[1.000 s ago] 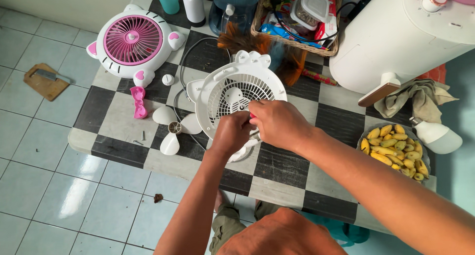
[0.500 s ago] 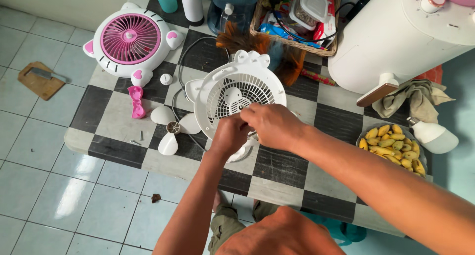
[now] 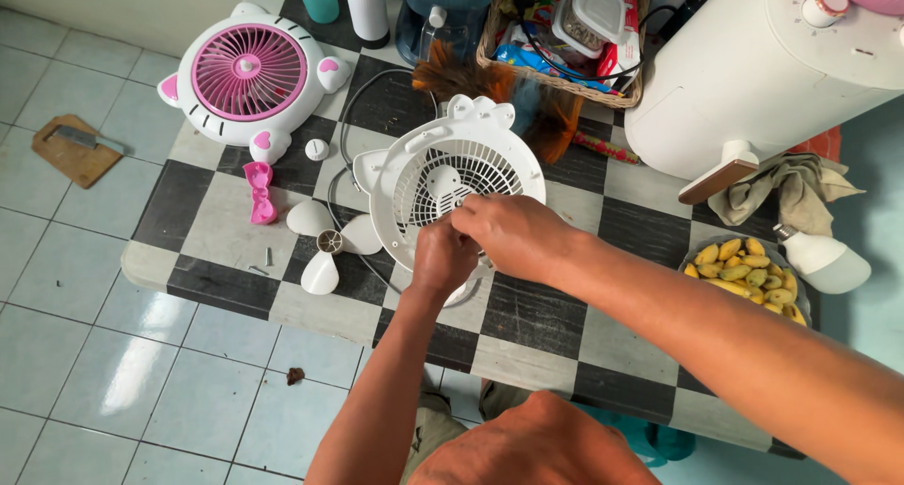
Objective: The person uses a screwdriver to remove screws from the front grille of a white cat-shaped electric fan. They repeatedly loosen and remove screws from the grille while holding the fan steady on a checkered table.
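A white round fan housing (image 3: pixel 443 165) with a grille lies on the checkered table (image 3: pixel 537 315). My left hand (image 3: pixel 441 256) is closed in a fist on the housing's lower edge. My right hand (image 3: pixel 513 233) is beside it, fingers curled over the grille's lower right, and what it grips is hidden. Left of the housing lie a white three-blade propeller (image 3: pixel 328 242), a pink bow piece (image 3: pixel 259 192), a small white cap (image 3: pixel 317 150) and loose screws (image 3: pixel 270 257). The pink and white fan front (image 3: pixel 250 72) lies at the table's far left corner.
A bowl of small bananas (image 3: pixel 749 273) and a light bulb (image 3: pixel 824 259) sit at the right. A large white appliance (image 3: pixel 753 71), a cloth (image 3: pixel 800 185) and a cluttered basket (image 3: pixel 565 80) stand behind. A cutting board with a cleaver (image 3: pixel 71 149) lies on the tiled floor.
Both hands have shifted slightly left on the housing. The red handle that showed between them a second ago is now covered by my right hand.
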